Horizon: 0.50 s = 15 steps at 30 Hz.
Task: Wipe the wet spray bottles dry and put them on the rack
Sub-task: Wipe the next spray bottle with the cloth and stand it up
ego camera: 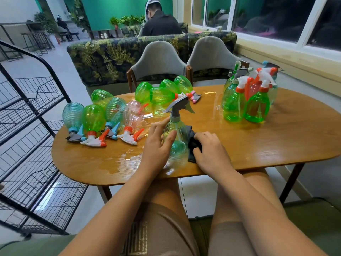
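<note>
Fingers of my left hand (158, 143) curl round one upright grey-triggered spray bottle (176, 133) on the table (286, 141), and my right hand (212, 154) bunches one dark cloth (192, 145) against its side with curled fingers. Left of and behind that bottle nine lying bottles (93, 119) rest on their sides; right of it a standing cluster (257, 108) overlaps too much to count. Farther left of that bottle, one black wire rack (36, 108) is cut off by the frame's edge.
</note>
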{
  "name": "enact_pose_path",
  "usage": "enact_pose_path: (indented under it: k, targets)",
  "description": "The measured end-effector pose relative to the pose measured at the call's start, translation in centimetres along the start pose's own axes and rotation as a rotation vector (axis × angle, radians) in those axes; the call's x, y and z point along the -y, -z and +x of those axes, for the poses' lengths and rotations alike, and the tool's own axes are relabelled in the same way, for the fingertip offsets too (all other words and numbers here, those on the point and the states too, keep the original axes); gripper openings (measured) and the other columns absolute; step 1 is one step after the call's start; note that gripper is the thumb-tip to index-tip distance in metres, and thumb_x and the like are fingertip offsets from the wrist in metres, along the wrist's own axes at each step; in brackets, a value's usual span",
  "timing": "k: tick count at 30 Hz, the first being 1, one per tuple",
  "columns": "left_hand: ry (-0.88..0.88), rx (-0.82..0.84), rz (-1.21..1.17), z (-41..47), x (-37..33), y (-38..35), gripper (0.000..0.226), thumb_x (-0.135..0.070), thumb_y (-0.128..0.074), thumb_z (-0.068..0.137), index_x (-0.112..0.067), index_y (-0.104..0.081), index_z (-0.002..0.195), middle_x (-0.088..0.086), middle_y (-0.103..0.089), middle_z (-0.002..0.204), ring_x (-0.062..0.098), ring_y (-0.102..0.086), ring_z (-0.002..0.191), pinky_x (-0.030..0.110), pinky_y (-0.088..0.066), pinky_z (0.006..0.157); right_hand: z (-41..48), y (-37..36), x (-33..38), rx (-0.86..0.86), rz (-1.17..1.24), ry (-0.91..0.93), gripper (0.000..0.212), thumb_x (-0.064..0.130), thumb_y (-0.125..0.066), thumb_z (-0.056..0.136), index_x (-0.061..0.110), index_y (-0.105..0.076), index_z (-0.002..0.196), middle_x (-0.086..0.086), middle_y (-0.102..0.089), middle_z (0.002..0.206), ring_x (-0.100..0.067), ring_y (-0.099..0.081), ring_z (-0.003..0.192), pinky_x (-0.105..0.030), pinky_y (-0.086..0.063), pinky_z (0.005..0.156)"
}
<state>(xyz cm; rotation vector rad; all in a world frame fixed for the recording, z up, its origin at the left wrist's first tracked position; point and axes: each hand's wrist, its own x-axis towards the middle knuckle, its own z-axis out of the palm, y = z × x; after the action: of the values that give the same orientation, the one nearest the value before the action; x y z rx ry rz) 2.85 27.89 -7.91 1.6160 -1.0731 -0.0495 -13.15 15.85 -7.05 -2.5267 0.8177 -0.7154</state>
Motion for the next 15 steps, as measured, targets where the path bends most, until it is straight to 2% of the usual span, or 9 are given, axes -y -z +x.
enact_pose_path:
  k: [3, 6, 8, 10, 11, 13, 15]
  targets:
    - [0.022, -0.014, 0.024, 0.1, 0.1, 0.1, 0.048, -0.045, -0.059, 0.108, -0.037, -0.05, 0.154, -0.016, -0.053, 0.139, 0.003, -0.055, 0.132, 0.041, -0.054, 0.108, -0.1, 0.3, 0.3, 0.016, 0.143, -0.048, 0.019, 0.016, -0.063, 0.095, 0.02, -0.063, 0.114, 0.002, -0.062, 0.108, -0.019, -0.056, 0.101, -0.032, -0.044, 0.082]
    - [0.046, 0.004, 0.007, 0.1, -0.2, 0.1, 0.045, -0.047, -0.059, 0.108, -0.042, -0.051, 0.152, -0.025, -0.053, 0.14, -0.001, -0.055, 0.132, 0.043, -0.054, 0.108, -0.1, 0.6, 0.7, -0.052, 0.279, -0.108, 0.02, 0.013, -0.066, 0.096, 0.022, -0.069, 0.114, 0.005, -0.07, 0.107, -0.014, -0.062, 0.094, -0.028, -0.05, 0.079]
    - [0.045, 0.023, 0.002, 0.1, -0.5, 0.0, 0.046, -0.053, -0.059, 0.106, -0.049, -0.048, 0.15, -0.033, -0.052, 0.139, -0.003, -0.055, 0.131, 0.044, -0.054, 0.107, -0.1, 1.0, 1.0, -0.134, 0.348, -0.122, 0.022, 0.013, -0.068, 0.095, 0.026, -0.071, 0.113, 0.009, -0.072, 0.104, -0.008, -0.065, 0.093, -0.018, -0.051, 0.076]
    - [0.034, 0.03, 0.02, 0.2, -0.5, -0.2, 0.053, -0.064, -0.058, 0.101, -0.046, -0.05, 0.151, -0.028, -0.056, 0.139, -0.002, -0.056, 0.13, 0.044, -0.055, 0.106, 0.1, 1.4, 1.5, -0.22, 0.43, -0.097, 0.025, 0.012, -0.071, 0.095, 0.029, -0.073, 0.113, 0.015, -0.073, 0.102, 0.0, -0.066, 0.095, -0.009, -0.048, 0.077]
    - [0.023, 0.034, 0.041, 0.2, -0.4, -0.3, 0.058, -0.067, -0.059, 0.099, -0.041, -0.051, 0.151, -0.023, -0.058, 0.14, -0.002, -0.056, 0.13, 0.043, -0.055, 0.106, 0.3, 1.6, 1.8, -0.249, 0.481, -0.072, 0.027, 0.012, -0.072, 0.095, 0.029, -0.073, 0.115, 0.017, -0.074, 0.104, 0.002, -0.067, 0.098, -0.01, -0.05, 0.081]
    - [-0.002, 0.05, 0.075, 0.2, -0.5, -0.3, 0.066, -0.068, -0.061, 0.097, -0.033, -0.053, 0.152, -0.016, -0.057, 0.141, -0.004, -0.054, 0.129, 0.037, -0.054, 0.104, 0.7, 1.8, 2.2, -0.272, 0.608, -0.035, 0.028, 0.013, -0.074, 0.095, 0.028, -0.075, 0.118, 0.015, -0.076, 0.107, -0.004, -0.07, 0.104, -0.022, -0.056, 0.089]
    - [-0.023, 0.058, 0.078, 0.1, -0.6, -0.3, 0.066, -0.067, -0.062, 0.096, -0.032, -0.053, 0.151, -0.014, -0.055, 0.137, -0.003, -0.053, 0.126, 0.03, -0.053, 0.099, 1.0, 1.8, 2.5, -0.268, 0.714, -0.018, 0.028, 0.012, -0.074, 0.096, 0.025, -0.075, 0.12, 0.011, -0.077, 0.109, -0.012, -0.071, 0.106, -0.033, -0.059, 0.092]
